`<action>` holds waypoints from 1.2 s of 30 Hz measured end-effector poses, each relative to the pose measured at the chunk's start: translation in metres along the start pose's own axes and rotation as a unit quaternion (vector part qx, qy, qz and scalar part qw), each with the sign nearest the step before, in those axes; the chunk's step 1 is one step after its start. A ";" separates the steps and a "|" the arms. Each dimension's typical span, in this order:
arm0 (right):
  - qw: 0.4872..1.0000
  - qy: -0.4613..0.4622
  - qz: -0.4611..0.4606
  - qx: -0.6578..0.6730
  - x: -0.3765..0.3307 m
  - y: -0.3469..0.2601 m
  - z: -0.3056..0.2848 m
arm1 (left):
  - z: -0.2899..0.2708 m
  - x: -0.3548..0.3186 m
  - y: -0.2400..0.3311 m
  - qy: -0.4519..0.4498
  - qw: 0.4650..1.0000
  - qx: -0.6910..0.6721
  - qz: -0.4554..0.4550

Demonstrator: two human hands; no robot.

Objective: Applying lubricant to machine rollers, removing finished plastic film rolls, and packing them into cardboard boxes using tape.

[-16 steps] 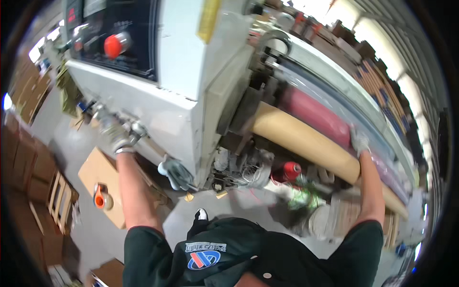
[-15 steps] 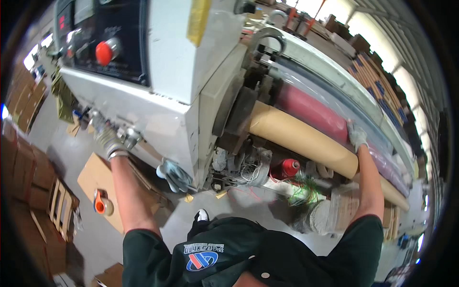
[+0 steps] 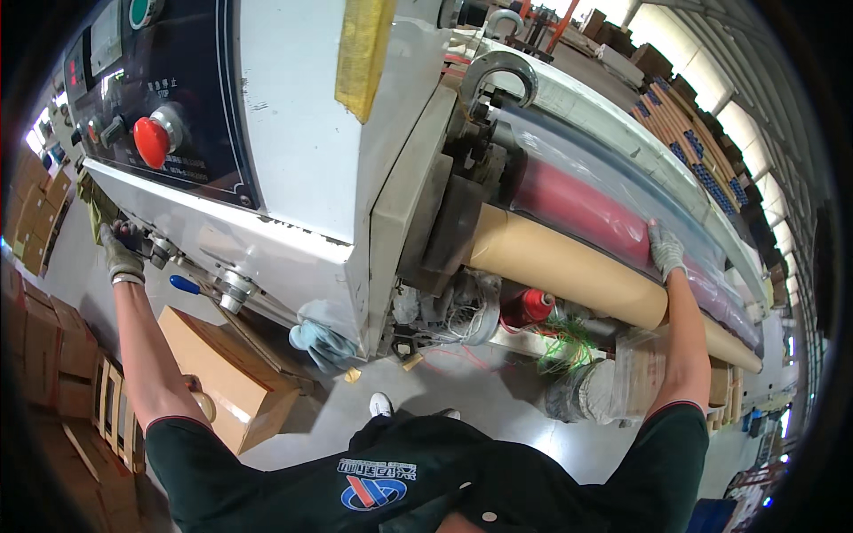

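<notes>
My left hand (image 3: 123, 256), in a light knit glove, is closed round the handle of a valve lever low on the machine's white side; the fingers hide most of that handle. Closer to me, a second metal valve (image 3: 235, 290) with a blue lever handle (image 3: 184, 284) sticks out from the same side. My right hand (image 3: 666, 251), gloved too, lies with its fingers stretched out on the film-covered red roller (image 3: 582, 209). Just below it runs a tan paper-coloured roll (image 3: 569, 266), and my right forearm passes over this roll.
Above the valves is a black control panel (image 3: 200, 98) with a red stop button (image 3: 152, 142). A pale blue cloth (image 3: 322, 339) hangs at the machine's corner. A cardboard box (image 3: 222, 377) stands on the floor. Red thread cone (image 3: 533, 306) and green strands (image 3: 569, 342) lie under the rolls.
My left hand has moved left from the blue-handled valve to the farther one. My right hand stays on the red roller. The view has shifted, showing more of the panel.
</notes>
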State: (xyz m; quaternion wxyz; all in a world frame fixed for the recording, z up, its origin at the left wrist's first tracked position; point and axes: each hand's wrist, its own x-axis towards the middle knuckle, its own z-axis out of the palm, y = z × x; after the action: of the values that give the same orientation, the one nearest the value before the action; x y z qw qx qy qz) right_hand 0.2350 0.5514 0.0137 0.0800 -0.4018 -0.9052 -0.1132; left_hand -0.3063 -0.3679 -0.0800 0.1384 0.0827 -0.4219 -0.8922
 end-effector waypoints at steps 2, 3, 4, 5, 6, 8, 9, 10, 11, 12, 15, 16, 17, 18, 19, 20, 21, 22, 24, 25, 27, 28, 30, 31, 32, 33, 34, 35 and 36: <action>0.999 -0.029 0.025 -0.015 -0.005 0.002 -0.012 | 0.021 -0.024 -0.026 0.053 0.998 0.010 0.013; 0.999 -0.030 0.028 -0.019 -0.009 -0.001 -0.024 | 0.037 -0.054 -0.037 0.028 0.997 0.037 0.070; 0.996 -0.074 0.052 -0.024 -0.011 -0.009 -0.039 | 0.053 -0.088 -0.041 0.003 0.989 0.063 0.134; 0.990 -0.117 0.072 -0.025 -0.010 -0.015 -0.045 | 0.064 -0.124 -0.043 -0.004 0.971 0.150 0.186; 0.991 -0.118 0.059 -0.012 -0.009 -0.018 -0.039 | 0.040 -0.135 -0.029 -0.133 0.962 0.190 0.145; 0.999 -0.035 0.026 0.009 0.002 -0.022 -0.020 | -0.005 -0.139 -0.038 -0.112 0.831 0.442 0.317; 1.000 -0.014 -0.004 -0.021 0.010 0.025 -0.004 | 0.032 -0.171 -0.060 -0.114 0.883 0.361 0.275; 0.998 0.011 -0.046 -0.038 0.020 0.053 0.019 | 0.041 -0.175 -0.062 -0.097 0.901 0.341 0.251; 0.999 -0.007 -0.033 -0.027 0.020 0.042 0.021 | 0.041 -0.175 -0.052 -0.138 0.792 0.502 0.318; 0.999 -0.025 -0.010 -0.025 0.014 0.044 0.008 | 0.074 -0.202 -0.049 -0.113 0.857 0.430 0.262; 0.999 -0.030 0.014 0.017 0.005 0.009 -0.007 | 0.156 -0.269 0.012 -0.072 0.806 0.404 0.426; 1.000 -0.020 0.010 0.014 0.008 0.016 0.001 | 0.197 -0.306 0.030 -0.100 0.779 0.378 0.491; 1.000 -0.009 0.000 0.015 0.011 0.018 0.004 | 0.228 -0.333 0.049 -0.104 0.726 0.377 0.566; 1.000 -0.006 -0.008 0.021 0.009 0.011 -0.002 | 0.252 -0.352 0.056 -0.130 0.750 0.322 0.563; 0.999 -0.028 -0.005 0.020 0.002 -0.003 -0.015 | 0.273 -0.364 0.061 -0.105 0.729 0.333 0.589; 0.998 -0.051 -0.003 0.020 -0.002 -0.014 -0.023 | 0.289 -0.369 0.069 -0.089 0.678 0.378 0.624; 0.999 -0.046 -0.011 0.025 -0.003 -0.019 -0.026 | 0.304 -0.357 0.066 -0.108 0.706 0.308 0.629; 0.999 -0.040 -0.006 0.030 -0.004 -0.018 -0.027 | 0.316 -0.354 0.061 -0.024 0.657 0.369 0.657; 0.999 -0.034 0.010 0.034 -0.005 -0.008 -0.023 | 0.341 -0.364 0.043 -0.023 0.738 0.349 0.577; 0.999 -0.032 0.010 0.024 -0.003 0.001 -0.018 | 0.350 -0.357 0.035 -0.020 0.721 0.365 0.589; 0.997 -0.048 0.053 0.032 -0.022 0.008 -0.036 | 0.364 -0.351 0.017 -0.031 0.736 0.363 0.571; 0.998 -0.030 0.020 0.048 -0.024 0.020 -0.036 | 0.370 -0.353 0.004 0.038 0.654 0.417 0.630; 0.991 -0.028 0.015 0.132 -0.031 -0.023 -0.054 | 0.318 -0.274 0.025 0.143 0.323 0.600 0.718; 0.989 -0.084 -0.019 0.123 -0.038 -0.032 -0.070 | 0.305 -0.283 0.021 0.106 0.359 0.590 0.715; 0.988 -0.084 -0.053 0.116 -0.047 -0.028 -0.080 | 0.300 -0.289 0.013 0.062 0.420 0.554 0.716; 0.988 -0.065 0.012 0.136 -0.035 -0.023 -0.059 | 0.287 -0.297 0.005 0.025 0.480 0.517 0.708; 0.988 -0.042 0.028 0.145 -0.008 -0.007 -0.016 | 0.286 -0.309 -0.004 -0.006 0.551 0.464 0.694; 0.979 -0.017 0.014 0.204 -0.022 -0.029 -0.037 | 0.275 -0.320 -0.002 -0.012 0.582 0.440 0.684; 0.987 -0.003 0.055 0.149 -0.008 -0.018 -0.018 | 0.280 -0.342 -0.011 -0.023 0.630 0.407 0.661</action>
State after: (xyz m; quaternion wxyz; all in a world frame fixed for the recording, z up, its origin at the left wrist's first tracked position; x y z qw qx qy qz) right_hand 0.2274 0.5290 0.0267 0.1427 -0.4348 -0.8887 0.0291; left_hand -0.0580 -0.0486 0.0988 0.6334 -0.1912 -0.6867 -0.3012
